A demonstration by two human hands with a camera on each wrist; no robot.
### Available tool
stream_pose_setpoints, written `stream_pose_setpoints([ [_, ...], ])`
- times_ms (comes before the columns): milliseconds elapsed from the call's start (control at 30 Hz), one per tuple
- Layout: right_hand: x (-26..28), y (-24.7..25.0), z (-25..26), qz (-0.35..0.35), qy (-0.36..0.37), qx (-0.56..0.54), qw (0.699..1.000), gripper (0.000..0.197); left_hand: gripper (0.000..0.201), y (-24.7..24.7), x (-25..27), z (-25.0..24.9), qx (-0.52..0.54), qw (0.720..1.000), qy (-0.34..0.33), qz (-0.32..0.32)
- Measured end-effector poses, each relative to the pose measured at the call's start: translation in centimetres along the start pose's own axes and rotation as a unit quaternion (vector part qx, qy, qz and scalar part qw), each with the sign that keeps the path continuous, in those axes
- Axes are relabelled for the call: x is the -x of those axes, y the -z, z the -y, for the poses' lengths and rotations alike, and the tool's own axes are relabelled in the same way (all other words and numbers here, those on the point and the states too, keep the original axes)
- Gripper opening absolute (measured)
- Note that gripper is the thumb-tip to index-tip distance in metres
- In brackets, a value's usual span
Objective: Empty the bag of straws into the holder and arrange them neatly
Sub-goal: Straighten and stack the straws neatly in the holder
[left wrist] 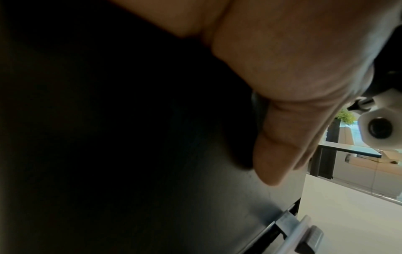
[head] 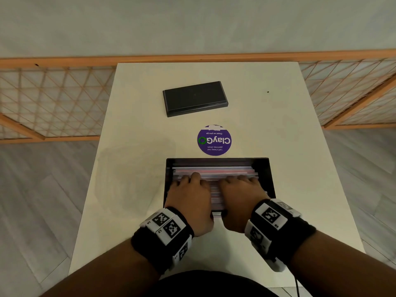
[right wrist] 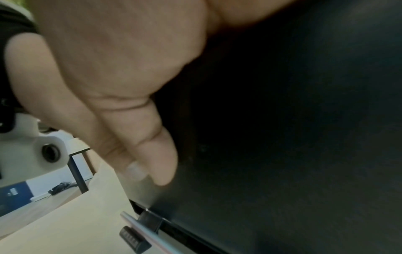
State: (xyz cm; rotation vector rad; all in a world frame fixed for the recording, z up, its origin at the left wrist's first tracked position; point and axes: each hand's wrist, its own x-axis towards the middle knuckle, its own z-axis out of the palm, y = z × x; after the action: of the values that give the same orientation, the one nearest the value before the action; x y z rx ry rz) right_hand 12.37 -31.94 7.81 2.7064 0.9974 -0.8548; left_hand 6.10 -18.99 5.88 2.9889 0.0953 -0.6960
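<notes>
My left hand (head: 189,197) and right hand (head: 241,198) lie side by side, palms down, inside the black holder (head: 264,168) at the near part of the white tabletop (head: 132,129). The fingers (head: 195,175) of both hands reach forward and rest flat, laid close together, on the straws (head: 214,169), which lie lengthwise across the holder in a pink and white stack that fills it from wall to wall. My thumbs hang over the holder's near wall: in the left wrist view the left thumb (left wrist: 280,154) presses against the dark outer face, and in the right wrist view the right thumb (right wrist: 156,154) does likewise. At the foot of that wall a straw's end sticks out of a slot beside a small ribbed knob (right wrist: 133,238). Beyond the holder lies a round purple sticker (head: 214,140), and farther off the holder's black lid (head: 195,98), flat and well apart.
</notes>
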Motion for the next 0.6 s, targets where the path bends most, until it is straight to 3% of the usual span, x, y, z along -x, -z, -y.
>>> stream_pose_setpoints([
  [167,-0.39,0.00,0.41,0.001,0.020,-0.014,1.000,0.074,0.062,-0.38,-0.10,0.23,0.014,1.000,-0.015,-0.019],
  [600,-0.54,0.04,0.40,0.015,0.006,-0.030,0.999,0.060,0.065,-0.36,0.04,0.22,0.033,0.999,0.001,-0.004],
])
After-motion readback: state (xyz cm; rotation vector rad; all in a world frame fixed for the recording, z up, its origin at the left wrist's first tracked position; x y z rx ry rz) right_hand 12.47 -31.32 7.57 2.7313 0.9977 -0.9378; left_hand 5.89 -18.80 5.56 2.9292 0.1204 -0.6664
